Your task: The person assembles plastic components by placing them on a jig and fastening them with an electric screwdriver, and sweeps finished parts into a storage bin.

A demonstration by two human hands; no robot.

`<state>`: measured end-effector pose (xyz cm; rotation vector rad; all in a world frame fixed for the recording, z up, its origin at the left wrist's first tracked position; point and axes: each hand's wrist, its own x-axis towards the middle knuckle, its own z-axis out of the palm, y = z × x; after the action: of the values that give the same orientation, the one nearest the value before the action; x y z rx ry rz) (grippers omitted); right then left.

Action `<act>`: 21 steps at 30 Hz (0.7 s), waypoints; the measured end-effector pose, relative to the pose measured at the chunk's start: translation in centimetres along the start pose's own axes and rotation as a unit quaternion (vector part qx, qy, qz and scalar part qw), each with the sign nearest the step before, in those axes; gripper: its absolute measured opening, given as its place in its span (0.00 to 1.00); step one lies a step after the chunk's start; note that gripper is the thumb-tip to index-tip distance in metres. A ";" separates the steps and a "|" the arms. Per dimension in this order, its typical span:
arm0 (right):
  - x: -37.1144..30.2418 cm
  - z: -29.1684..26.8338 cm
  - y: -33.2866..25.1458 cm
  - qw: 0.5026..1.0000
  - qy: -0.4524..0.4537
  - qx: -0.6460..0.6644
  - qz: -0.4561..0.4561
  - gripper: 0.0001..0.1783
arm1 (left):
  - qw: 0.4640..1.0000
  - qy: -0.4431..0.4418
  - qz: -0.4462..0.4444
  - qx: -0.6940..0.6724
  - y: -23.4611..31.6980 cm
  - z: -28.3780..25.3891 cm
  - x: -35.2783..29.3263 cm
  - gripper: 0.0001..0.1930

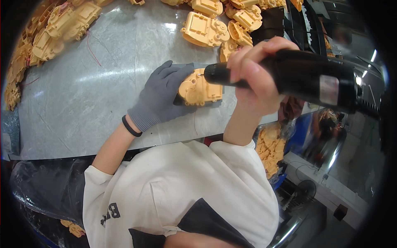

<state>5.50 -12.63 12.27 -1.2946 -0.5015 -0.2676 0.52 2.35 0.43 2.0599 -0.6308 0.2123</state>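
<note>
My left hand (162, 97), in a grey knit glove, is closed round the left side of a yellow-orange plastic housing (201, 91) on the worktable. The housing has round bosses and a rectangular recess, and a dark grey block or pad shows partly beneath it. Bare and wrapped round a black electric screwdriver (306, 78), my right hand (258, 76) holds the tool nearly level. Its narrow bit points left and reaches the upper part of the housing; whether it sits in a screw I cannot tell.
Yellow-orange housings (204, 29) are heaped along the table's far edge, with another pile (62, 25) at far left. Thin red wires (93, 48) lie on the grey tabletop (103, 99). A bag of yellow-orange parts (271, 149) stands below the table's right end. A black cable trails from the screwdriver.
</note>
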 end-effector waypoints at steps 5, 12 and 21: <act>0.2 0.5 0.6 0.999 0.006 -0.027 0.046 0.19 | 0.999 -0.028 -0.024 -0.007 0.1 -0.3 0.1 0.40; 0.7 0.8 1.2 0.996 -0.006 -0.025 0.081 0.17 | 1.000 -0.010 -0.021 -0.011 0.0 0.0 0.0 0.41; 0.7 1.0 1.6 0.995 -0.040 -0.066 0.060 0.14 | 1.000 -0.001 -0.013 0.001 -0.1 0.0 0.0 0.42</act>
<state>6.61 -11.22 11.46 -1.4629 -0.4782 -0.1494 0.56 2.47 0.32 2.0702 -0.6050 0.1952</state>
